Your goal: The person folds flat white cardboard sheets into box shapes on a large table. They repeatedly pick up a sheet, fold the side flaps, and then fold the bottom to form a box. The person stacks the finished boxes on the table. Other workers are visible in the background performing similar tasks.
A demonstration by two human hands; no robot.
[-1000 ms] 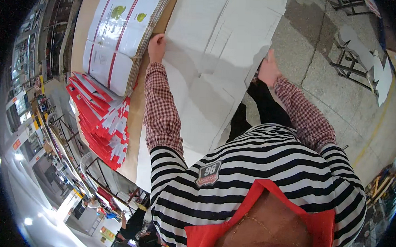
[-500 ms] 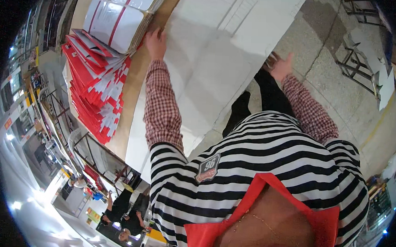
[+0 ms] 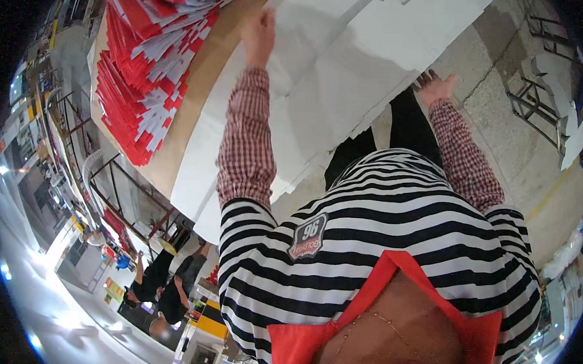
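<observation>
Large white sheets (image 3: pixel 301 111) with stepped, uneven edges lie across the work surface in front of me. Over their left part, close to the brown board strip, is my left hand (image 3: pixel 259 37); motion smears its fingers, and I cannot make out anything in them. At the sheets' right edge, my right hand (image 3: pixel 434 89) has its fingers spread and its thumb apart. Its fingertips are at that edge; whether they press on it I cannot tell. A fanned pile of red and white folded papers (image 3: pixel 144 65) lies left of my left hand.
The pile rests on a brown board (image 3: pixel 209 55). Black metal stands (image 3: pixel 534 105) are on the concrete floor (image 3: pixel 486 119) to the right. At the lower left, two people in dark clothes (image 3: pixel 154 277) are beyond metal-framed tables.
My left hand has moved right and farther away, from beside the wrapped paper bundle onto the white sheets. My right hand has shifted slightly right. The red and white pile now appears higher in view.
</observation>
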